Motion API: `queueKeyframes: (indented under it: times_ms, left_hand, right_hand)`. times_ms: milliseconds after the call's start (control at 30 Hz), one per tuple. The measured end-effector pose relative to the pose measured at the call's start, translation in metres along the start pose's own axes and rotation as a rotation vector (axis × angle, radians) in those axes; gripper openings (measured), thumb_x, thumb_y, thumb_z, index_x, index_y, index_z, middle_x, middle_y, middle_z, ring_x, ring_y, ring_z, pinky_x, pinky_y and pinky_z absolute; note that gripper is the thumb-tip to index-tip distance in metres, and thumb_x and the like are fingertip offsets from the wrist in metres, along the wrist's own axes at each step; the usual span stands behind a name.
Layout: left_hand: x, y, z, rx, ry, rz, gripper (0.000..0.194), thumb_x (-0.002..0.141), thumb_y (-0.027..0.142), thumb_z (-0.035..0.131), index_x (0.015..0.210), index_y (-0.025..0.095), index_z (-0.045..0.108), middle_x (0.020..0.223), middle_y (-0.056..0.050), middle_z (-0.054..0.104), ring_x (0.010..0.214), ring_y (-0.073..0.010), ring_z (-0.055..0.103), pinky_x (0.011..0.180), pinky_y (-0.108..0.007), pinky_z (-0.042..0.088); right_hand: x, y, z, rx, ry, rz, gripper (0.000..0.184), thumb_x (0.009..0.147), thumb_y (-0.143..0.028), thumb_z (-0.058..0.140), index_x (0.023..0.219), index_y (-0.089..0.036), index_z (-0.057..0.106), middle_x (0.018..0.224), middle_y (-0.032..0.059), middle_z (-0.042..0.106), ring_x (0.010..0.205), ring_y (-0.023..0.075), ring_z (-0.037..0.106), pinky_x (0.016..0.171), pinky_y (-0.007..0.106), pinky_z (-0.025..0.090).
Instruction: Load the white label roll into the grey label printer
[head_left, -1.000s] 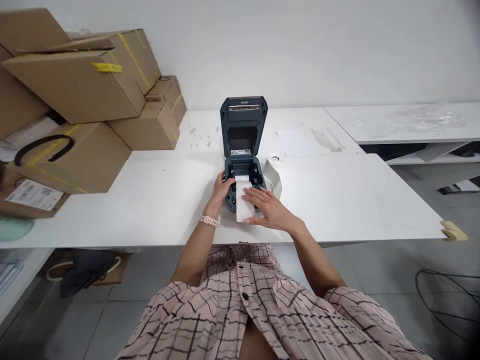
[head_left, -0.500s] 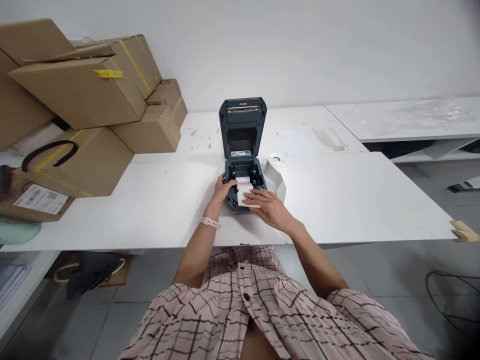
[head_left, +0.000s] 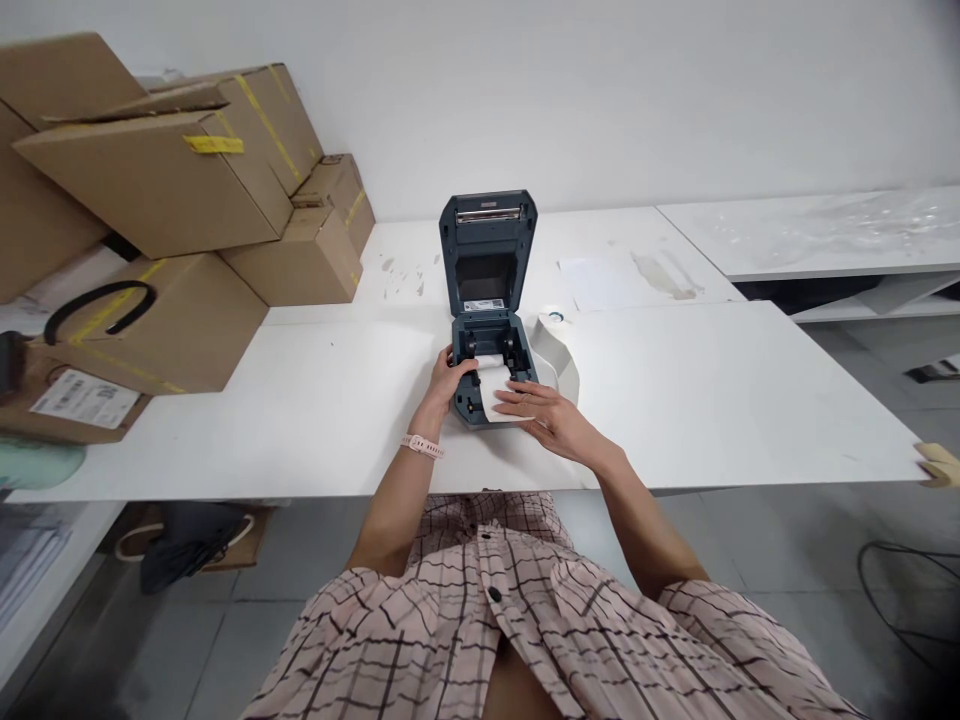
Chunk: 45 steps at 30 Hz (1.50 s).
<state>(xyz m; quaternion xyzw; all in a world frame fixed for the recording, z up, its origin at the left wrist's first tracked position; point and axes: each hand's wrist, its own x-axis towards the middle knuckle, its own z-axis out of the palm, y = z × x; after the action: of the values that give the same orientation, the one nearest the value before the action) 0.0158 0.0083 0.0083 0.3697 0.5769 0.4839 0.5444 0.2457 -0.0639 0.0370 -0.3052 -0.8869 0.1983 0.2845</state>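
A dark blue-grey label printer (head_left: pixel 487 255) stands on the white table with its lid raised. A white strip of label paper (head_left: pixel 493 388) runs from inside it over the front edge, its lower end slanting right. My left hand (head_left: pixel 445 382) is closed on the printer's left side, fingers round the outer wall and thumb reaching over the rim to the paper. My right hand (head_left: pixel 551 418) holds the paper's right side near the front, fingers lying across it; the thumb is mostly hidden. The paper roll's seat is partly hidden.
Cardboard boxes (head_left: pixel 187 185) are stacked on the left of the table (head_left: pixel 360 430). Right beside the printer lies a pale curved strip of paper (head_left: pixel 566 365) with a small roll end. Clear plastic wrap (head_left: pixel 862 225) rests on the far-right table. A black cable (head_left: pixel 874 590) lies on the floor.
My right hand has moved slightly right and forward with the label paper, whose free end now slants and extends further right. My left hand keeps its place on the printer.
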Motion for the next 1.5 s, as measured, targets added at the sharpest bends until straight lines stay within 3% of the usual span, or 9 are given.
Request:
queueKeyframes:
  times_ms: [567,933,1067,1200,1267,1367,1433,1500]
  left_hand:
    - [0.004,-0.006,-0.002,-0.026,-0.021,0.019,0.07,0.07,0.03,0.08,0.135,0.02,0.055,0.138,-0.015,0.064,0.109,-0.0247,0.068,0.085,-0.035,0.056]
    - [0.01,-0.013,-0.005,-0.042,-0.032,0.016,0.075,0.07,0.034,0.082,0.138,0.022,0.054,0.136,-0.014,0.065,0.11,-0.0268,0.068,0.084,-0.036,0.057]
    - [0.007,-0.008,-0.003,-0.044,-0.027,0.002,0.076,0.07,0.033,0.083,0.139,0.021,0.054,0.135,-0.014,0.066,0.106,-0.0253,0.069,0.083,-0.035,0.057]
    - [0.003,-0.006,-0.003,-0.072,-0.033,-0.003,0.075,0.07,0.03,0.083,0.139,0.02,0.055,0.13,-0.013,0.069,0.098,-0.0223,0.071,0.081,-0.034,0.058]
    - [0.002,-0.005,-0.004,-0.085,-0.038,-0.004,0.073,0.071,0.031,0.084,0.137,0.02,0.056,0.127,-0.013,0.07,0.094,-0.0209,0.071,0.08,-0.033,0.058]
    - [0.003,-0.003,-0.004,-0.062,-0.042,-0.026,0.069,0.072,0.034,0.085,0.135,0.02,0.058,0.122,-0.012,0.071,0.089,-0.02,0.071,0.077,-0.034,0.059]
    - [0.001,-0.002,-0.005,-0.04,-0.043,-0.042,0.068,0.074,0.037,0.085,0.134,0.02,0.059,0.121,-0.013,0.071,0.089,-0.0209,0.071,0.077,-0.035,0.059]
    - [-0.005,-0.004,-0.007,-0.032,-0.047,-0.04,0.068,0.075,0.04,0.084,0.134,0.019,0.059,0.125,-0.015,0.07,0.098,-0.0237,0.071,0.084,-0.037,0.059]
  right_hand:
    - [-0.005,-0.004,0.003,-0.087,-0.038,0.02,0.04,0.102,-0.023,0.054,0.139,-0.031,0.065,0.148,0.0023,0.063,0.145,0.0287,0.053,0.118,0.062,0.045]
    - [-0.005,-0.005,0.002,-0.092,-0.138,0.056,0.057,0.088,-0.011,0.062,0.142,-0.029,0.061,0.157,0.0029,0.054,0.152,0.0298,0.043,0.124,0.063,0.035]
    - [-0.007,-0.008,-0.005,-0.08,-0.223,0.071,0.069,0.088,-0.03,0.078,0.152,-0.029,0.052,0.164,0.0062,0.045,0.157,0.0311,0.035,0.127,0.063,0.028]
    - [-0.005,-0.011,-0.037,0.075,-0.342,0.027,0.086,0.084,-0.052,0.081,0.159,-0.034,0.042,0.168,0.0049,0.037,0.158,0.0315,0.031,0.129,0.06,0.027]
    - [0.009,-0.009,-0.059,0.17,-0.251,0.032,0.078,0.088,-0.058,0.075,0.157,-0.038,0.045,0.165,0.0015,0.044,0.154,0.0298,0.04,0.128,0.056,0.033]
    - [0.053,0.008,-0.084,0.23,0.158,0.114,0.059,0.096,-0.062,0.06,0.151,-0.041,0.052,0.159,-0.0016,0.053,0.15,0.0282,0.047,0.126,0.054,0.038]
    - [0.093,0.03,-0.092,0.239,0.387,0.145,0.062,0.097,-0.07,0.051,0.151,-0.039,0.052,0.162,-0.0006,0.049,0.152,0.0294,0.042,0.127,0.056,0.035]
    - [0.13,0.057,-0.094,0.286,0.441,0.151,0.07,0.096,-0.078,0.044,0.153,-0.038,0.048,0.164,-0.0003,0.045,0.155,0.0294,0.037,0.128,0.056,0.031]
